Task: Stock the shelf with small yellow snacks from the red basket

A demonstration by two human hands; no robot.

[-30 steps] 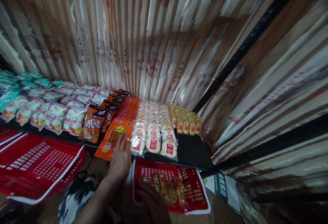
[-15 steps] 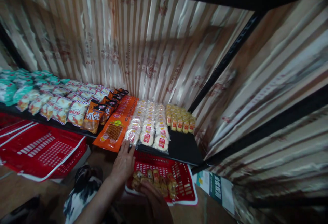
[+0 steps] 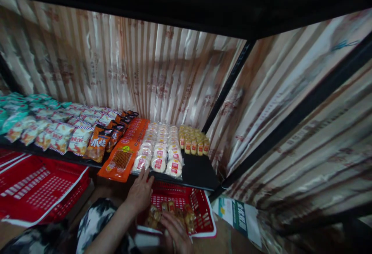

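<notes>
My left hand (image 3: 141, 192) reaches to the shelf's front edge, its fingers stretched out by the nearest pack of white round crackers (image 3: 158, 163). No object shows in it. Lower down, my right hand (image 3: 177, 231) is over the near side of a red basket (image 3: 205, 211), fingers extended and lying close to small golden wrapped snack packs (image 3: 188, 217). Whether its fingertips touch the packs I cannot tell. More of the small yellow packs (image 3: 193, 146) stand in rows on the shelf, right of the crackers.
An orange snack bag (image 3: 122, 159) lies left of the crackers. Beyond it are brown bags (image 3: 97, 143), white bags (image 3: 80, 139) and teal bags (image 3: 17, 118). Another red basket (image 3: 49, 192) sits below left. Black posts (image 3: 229, 85) and an upper shelf (image 3: 130, 2) frame the space.
The view has tilted up and turned right, so the shelf goods appear lower and further left. My right hand shows more fully over the basket. My left hand remains by the crackers.
</notes>
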